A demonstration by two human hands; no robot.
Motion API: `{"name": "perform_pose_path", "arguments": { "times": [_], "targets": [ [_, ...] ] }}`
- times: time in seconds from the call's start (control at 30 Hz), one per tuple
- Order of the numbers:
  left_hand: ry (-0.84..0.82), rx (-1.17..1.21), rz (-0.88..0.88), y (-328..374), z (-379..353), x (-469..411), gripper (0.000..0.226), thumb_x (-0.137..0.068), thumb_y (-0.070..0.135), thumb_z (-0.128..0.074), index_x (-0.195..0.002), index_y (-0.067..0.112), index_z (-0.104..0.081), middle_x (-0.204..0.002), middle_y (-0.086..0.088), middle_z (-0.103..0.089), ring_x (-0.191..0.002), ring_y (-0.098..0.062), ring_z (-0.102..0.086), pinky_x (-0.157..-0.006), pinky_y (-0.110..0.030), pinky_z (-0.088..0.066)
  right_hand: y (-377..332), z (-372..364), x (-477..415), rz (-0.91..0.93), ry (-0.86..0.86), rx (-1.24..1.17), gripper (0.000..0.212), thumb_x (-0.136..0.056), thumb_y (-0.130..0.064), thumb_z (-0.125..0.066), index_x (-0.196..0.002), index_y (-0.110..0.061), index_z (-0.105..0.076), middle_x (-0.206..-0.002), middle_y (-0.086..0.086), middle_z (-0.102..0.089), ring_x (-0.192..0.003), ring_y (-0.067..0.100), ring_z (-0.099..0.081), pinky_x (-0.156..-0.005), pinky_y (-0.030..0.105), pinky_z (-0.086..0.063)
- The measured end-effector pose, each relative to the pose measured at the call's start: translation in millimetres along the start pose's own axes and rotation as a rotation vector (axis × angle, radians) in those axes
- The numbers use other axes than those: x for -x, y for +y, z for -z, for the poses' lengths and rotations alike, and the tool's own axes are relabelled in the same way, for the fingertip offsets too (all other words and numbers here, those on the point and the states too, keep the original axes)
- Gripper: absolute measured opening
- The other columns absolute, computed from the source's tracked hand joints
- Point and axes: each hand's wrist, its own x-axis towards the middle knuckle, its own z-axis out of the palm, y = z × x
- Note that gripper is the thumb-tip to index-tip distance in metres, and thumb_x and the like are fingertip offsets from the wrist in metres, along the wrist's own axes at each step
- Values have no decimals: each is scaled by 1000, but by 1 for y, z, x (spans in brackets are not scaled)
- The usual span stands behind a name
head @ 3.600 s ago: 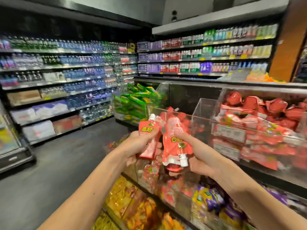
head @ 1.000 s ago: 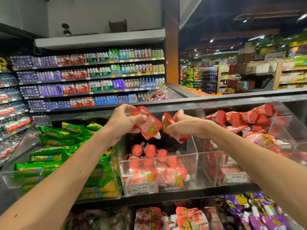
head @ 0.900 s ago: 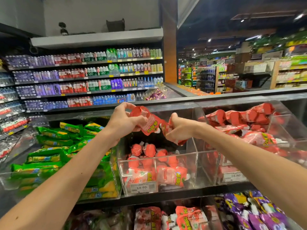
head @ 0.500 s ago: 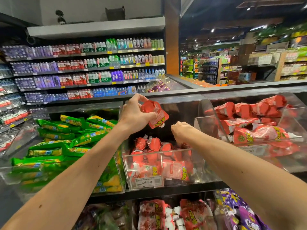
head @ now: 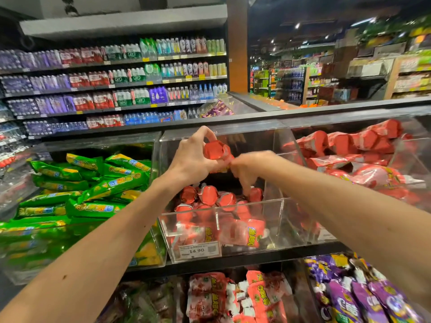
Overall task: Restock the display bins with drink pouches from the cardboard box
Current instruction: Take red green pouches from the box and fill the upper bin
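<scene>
Our left hand (head: 193, 159) grips a red drink pouch (head: 215, 149), fingers and thumb curled round its body, with its rounded end turned toward us. It hangs above the open top of the middle bin (head: 275, 220). We judge it is held this way so it can drop in like its neighbours: the red pouches (head: 207, 194) already in that bin stand packed in a row behind the front wall, with the same rounded ends up.

Our right hand (head: 249, 166) sits just beside the left, its thumb side against the held pouch's lower edge. Its fingers curl downward toward the rightmost pouch in the row (whether they pinch anything we cannot tell, since the knuckles hide the tips). We guess it is there to steady the pouch or to make room for it.

Both forearms reach forward and up from the lower corners of the view and meet over the bin. The left wrist is cocked back and the right wrist is bent down.

A price label (head: 197, 250) on the bin's front reads 14.90. Green packs (head: 112, 183) fill the bin to the left, and a neighbouring bin (head: 349, 145) to the right is heaped with red pouches. Purple packs (head: 349, 294) lie in the row below, and shelves of bottled drinks (head: 130, 89) stand behind. The cardboard box is not in view. The middle bin has space on its right side, so we judge the restocking to be partway done.
</scene>
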Motion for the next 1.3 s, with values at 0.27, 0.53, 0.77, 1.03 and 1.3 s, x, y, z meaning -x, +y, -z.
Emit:
{"name": "perform_pose_path", "arguments": {
  "times": [0.27,0.53,0.77,1.03,1.3],
  "targets": [
    [-211,-253,-141,-2,-35,-20,52,-74,25,-83,-117,16,-55,-90,-1,-66,-87,-28,-66,-76,-38,-52,22,20,23,-55,316,-501,18,-87,-27,-72,-77,-14,-64,-69,2,-71,-55,12,-70,-54,23,-54],
    [-485,-356,36,-6,-63,-21,73,-66,28,-90,-128,20,-51,-108,-2,-57,-103,-24,-59,-85,-34,-50,2,-14,14,-83,406,-385,28,-91,-7,-60,-117,0,-63,-119,22,-64,-108,39,-63,-77,38,-49],
    [-566,-195,150,-23,-60,-15,55,-84,34,-77,-133,25,-54,-112,1,-68,-100,-17,-62,-84,-31,-49,-10,-37,13,-99,353,-360,32,-92,-18,-64,-120,-4,-61,-118,18,-64,-106,35,-64,-70,32,-41],
    [-178,33,54,-11,-29,-2,14,-87,15,-70,-95,25,-73,-82,1,-73,-78,-11,-68,-77,-25,-54,-11,-22,32,-186,538,-495,25,-87,-23,-63,-109,-10,-65,-114,20,-65,-107,42,-61,-77,37,-48],
    [141,297,-111,88,21,101,12,-90,22,-68,-79,28,-66,-67,8,-66,-64,-4,-62,-63,-19,-50,-26,-35,177,59,1080,-819,12,-91,-28,-60,-91,-18,-68,-79,-3,-70,-74,18,-64,-70,36,-51]
  ]
}}
